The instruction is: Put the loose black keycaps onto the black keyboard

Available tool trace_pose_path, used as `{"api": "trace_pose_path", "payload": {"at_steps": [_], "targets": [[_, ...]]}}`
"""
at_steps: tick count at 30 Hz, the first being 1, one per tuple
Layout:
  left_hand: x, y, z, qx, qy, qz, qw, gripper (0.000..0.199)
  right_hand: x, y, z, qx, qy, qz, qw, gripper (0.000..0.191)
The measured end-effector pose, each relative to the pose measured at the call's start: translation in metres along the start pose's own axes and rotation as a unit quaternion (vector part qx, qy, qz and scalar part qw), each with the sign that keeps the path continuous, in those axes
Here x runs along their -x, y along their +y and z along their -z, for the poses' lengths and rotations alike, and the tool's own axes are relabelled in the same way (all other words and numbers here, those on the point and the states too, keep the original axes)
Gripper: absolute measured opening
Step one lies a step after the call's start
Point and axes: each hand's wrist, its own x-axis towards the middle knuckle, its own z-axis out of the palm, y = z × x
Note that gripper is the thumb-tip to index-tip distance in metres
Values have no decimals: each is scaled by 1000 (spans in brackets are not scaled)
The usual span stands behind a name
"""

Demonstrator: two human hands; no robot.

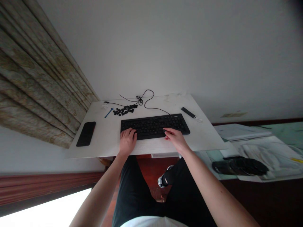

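A black keyboard (153, 124) lies on the white table, slightly turned, its cable leaving from the far edge. My left hand (128, 138) rests over the keyboard's left end, fingers apart and lying on the keys and near edge. Over the right part of the near rows is my right hand (174, 137), its thumb and forefinger pinched together. Whatever sits between those fingertips is too small to make out. Several small black loose keycaps (124, 110) are heaped beyond the keyboard's left half.
Left of the keycaps lies a thin blue tool (109, 113). A dark phone (86, 134) is at the table's left. The coiled cable (139, 101) runs along the back, near the wall. On the right lies a black-handled tool (188, 112) with a clear, wire-like end.
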Motion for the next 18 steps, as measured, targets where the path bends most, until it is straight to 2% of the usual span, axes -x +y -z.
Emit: {"api": "trace_pose_path", "payload": {"at_steps": [11, 18], "targets": [[0, -1, -1, -13, -7, 0, 1000, 23, 0, 1, 1, 21, -17, 17, 999, 39], [1, -3, -2, -111, 3, -49, 993, 24, 0, 1, 2, 37, -24, 16, 999, 39]]}}
